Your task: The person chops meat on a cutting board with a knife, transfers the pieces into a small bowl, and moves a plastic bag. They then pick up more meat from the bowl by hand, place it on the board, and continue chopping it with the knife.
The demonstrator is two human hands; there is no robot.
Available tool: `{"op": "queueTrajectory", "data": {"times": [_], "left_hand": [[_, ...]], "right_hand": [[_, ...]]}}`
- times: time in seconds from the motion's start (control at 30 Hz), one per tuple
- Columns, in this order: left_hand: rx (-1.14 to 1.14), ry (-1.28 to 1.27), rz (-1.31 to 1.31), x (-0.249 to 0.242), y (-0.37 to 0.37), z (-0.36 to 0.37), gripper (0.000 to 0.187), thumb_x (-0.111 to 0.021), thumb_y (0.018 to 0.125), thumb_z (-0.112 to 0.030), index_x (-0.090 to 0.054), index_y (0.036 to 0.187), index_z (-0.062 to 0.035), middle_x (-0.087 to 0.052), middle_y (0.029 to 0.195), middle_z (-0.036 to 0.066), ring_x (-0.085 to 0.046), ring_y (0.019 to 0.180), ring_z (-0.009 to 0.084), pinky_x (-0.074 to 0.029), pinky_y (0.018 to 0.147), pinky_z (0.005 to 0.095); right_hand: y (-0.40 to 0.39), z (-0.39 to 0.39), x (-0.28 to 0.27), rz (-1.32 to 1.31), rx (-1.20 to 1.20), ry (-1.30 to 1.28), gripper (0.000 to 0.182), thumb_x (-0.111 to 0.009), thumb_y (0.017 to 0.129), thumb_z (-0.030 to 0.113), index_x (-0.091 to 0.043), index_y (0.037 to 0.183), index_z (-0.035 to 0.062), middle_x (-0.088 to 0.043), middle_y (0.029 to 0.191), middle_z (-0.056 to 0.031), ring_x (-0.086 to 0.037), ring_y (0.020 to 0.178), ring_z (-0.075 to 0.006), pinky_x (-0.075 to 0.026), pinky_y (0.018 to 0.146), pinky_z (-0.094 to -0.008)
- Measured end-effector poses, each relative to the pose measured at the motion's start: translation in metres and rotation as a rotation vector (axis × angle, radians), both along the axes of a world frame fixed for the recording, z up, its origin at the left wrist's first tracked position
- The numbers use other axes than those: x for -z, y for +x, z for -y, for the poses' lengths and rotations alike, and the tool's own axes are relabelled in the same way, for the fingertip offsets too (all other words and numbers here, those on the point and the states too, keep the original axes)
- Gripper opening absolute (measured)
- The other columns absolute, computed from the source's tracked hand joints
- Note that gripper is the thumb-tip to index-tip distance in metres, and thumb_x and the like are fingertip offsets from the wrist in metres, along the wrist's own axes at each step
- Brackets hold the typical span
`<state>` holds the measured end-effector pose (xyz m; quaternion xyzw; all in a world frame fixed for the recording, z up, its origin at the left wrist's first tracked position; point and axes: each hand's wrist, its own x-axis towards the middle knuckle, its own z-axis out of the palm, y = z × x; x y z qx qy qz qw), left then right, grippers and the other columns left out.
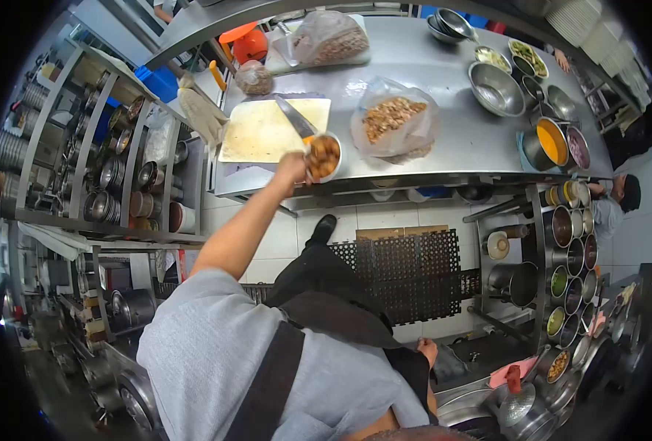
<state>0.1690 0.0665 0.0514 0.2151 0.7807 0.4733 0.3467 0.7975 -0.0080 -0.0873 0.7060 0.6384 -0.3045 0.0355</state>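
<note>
My left hand (292, 170) is stretched out to the front edge of the steel table, its fingers closed on the side of a white bowl (340, 166). Brown chunks of food (324, 154) fill the bowl, which is tipped toward me. Right beside it, a knife (293, 117) with an orange handle lies on a pale cutting board (256, 132). A clear plastic bag (418, 136) of chopped brown pieces stands open to the right. Down by my right side hangs my right hand (428, 351), fingers loosely bent, with nothing visible in it.
Metal bowls (496, 88) and a pot of orange liquid (551, 143) stand on the table's right. A filled bag (329, 38) lies at the back. Racks of pans (105, 173) line the left. Black matting (407, 272) covers the floor. Another person (616, 206) is at far right.
</note>
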Motion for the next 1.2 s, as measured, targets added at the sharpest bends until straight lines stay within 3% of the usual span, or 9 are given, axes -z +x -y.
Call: {"op": "queueTrajectory", "data": {"times": [0.17,0.37,0.57,0.8,0.87,0.97,1.07,1.13,1.2], "left_hand": [[0.022,-0.113,-0.383,-0.056,-0.121,-0.059,0.026,-0.052,0.083,-0.017,-0.069,0.085,0.0035,-0.068,0.063,0.016,-0.068,0.056,0.0255,-0.052,0.056,0.0369],[0.153,-0.149,-0.463,-0.014,-0.215,-0.172,0.025,-0.051,0.079,-0.013,-0.071,0.08,0.0021,-0.069,0.064,0.017,-0.071,0.062,0.0236,-0.056,0.067,0.0348],[0.427,-0.329,-0.402,0.018,-0.229,-0.235,0.025,-0.052,0.08,-0.013,-0.071,0.073,0.0005,-0.068,0.06,0.013,-0.069,0.055,0.0196,-0.054,0.057,0.0352],[0.602,-0.297,-0.179,0.015,-0.244,-0.23,0.033,-0.053,0.082,-0.024,-0.07,0.07,0.0008,-0.069,0.063,0.014,-0.065,0.053,0.0226,-0.053,0.057,0.0394],[0.632,-0.113,-0.676,0.004,-0.246,-0.223,0.029,-0.057,0.08,-0.024,-0.07,0.075,0.0013,-0.07,0.076,0.018,-0.068,0.067,0.0298,-0.054,0.067,0.0421],[0.686,0.183,-0.811,-0.011,-0.228,-0.215,0.025,-0.059,0.079,-0.022,-0.07,0.084,0.0003,-0.068,0.093,0.021,-0.068,0.087,0.0329,-0.053,0.079,0.0439],[0.976,-0.067,-0.834,-0.013,-0.211,-0.217,0.025,-0.06,0.08,-0.021,-0.07,0.095,-0.0032,-0.068,0.102,0.019,-0.066,0.096,0.0319,-0.052,0.084,0.044],[0.906,-0.106,-0.832,0.004,-0.199,-0.213,0.025,-0.061,0.083,-0.023,-0.068,0.101,-0.0064,-0.067,0.102,0.019,-0.063,0.099,0.0354,-0.05,0.087,0.0444],[0.863,-0.03,-0.881,0.04,-0.201,-0.221,0.026,-0.059,0.087,-0.026,-0.067,0.102,-0.0064,-0.066,0.107,0.02,-0.062,0.1,0.037,-0.05,0.09,0.0456]], "right_hand": [[-0.112,-0.023,-0.04,-0.077,0.136,-0.093,0.028,-0.061,0.088,0.026,-0.07,0.093,0.0009,-0.069,0.077,-0.0192,-0.068,0.069,-0.0329,-0.052,0.069,-0.0427],[-0.251,-0.034,-0.019,-0.101,-0.008,0.104,0.028,-0.061,0.089,0.027,-0.069,0.098,0.0018,-0.068,0.089,-0.022,-0.066,0.088,-0.0394,-0.051,0.077,-0.044],[-0.38,-0.04,-0.095,-0.166,-0.053,0.069,0.028,-0.062,0.091,0.025,-0.068,0.099,-0.0001,-0.068,0.089,-0.0235,-0.067,0.09,-0.0389,-0.051,0.076,-0.0431],[-0.381,-0.027,-0.093,-0.11,0.017,0.059,0.027,-0.062,0.092,0.025,-0.069,0.099,-0.0003,-0.069,0.084,-0.0203,-0.068,0.079,-0.0345,-0.05,0.07,-0.0401],[-0.371,-0.029,-0.075,-0.157,0.062,0.039,0.029,-0.063,0.092,0.027,-0.069,0.098,-0.0004,-0.068,0.077,-0.0203,-0.068,0.072,-0.0297,-0.05,0.066,-0.0396],[-0.403,-0.056,-0.104,-0.223,0.008,0.11,0.028,-0.063,0.092,0.026,-0.07,0.096,-0.0009,-0.067,0.074,-0.019,-0.068,0.068,-0.0263,-0.049,0.063,-0.0374],[-0.452,-0.097,-0.141,-0.384,-0.067,0.114,0.026,-0.061,0.093,0.022,-0.069,0.095,-0.0025,-0.065,0.07,-0.0165,-0.064,0.063,-0.02,-0.047,0.06,-0.034],[-0.475,-0.123,-0.158,-0.538,-0.145,0.056,0.024,-0.06,0.094,0.019,-0.068,0.094,-0.0037,-0.062,0.067,-0.017,-0.06,0.06,-0.0168,-0.047,0.059,-0.0336],[-0.488,-0.15,-0.15,-0.535,-0.417,0.298,0.023,-0.062,0.093,0.019,-0.069,0.096,-0.0022,-0.064,0.074,-0.0219,-0.066,0.065,-0.0213,-0.051,0.063,-0.0343]]}}
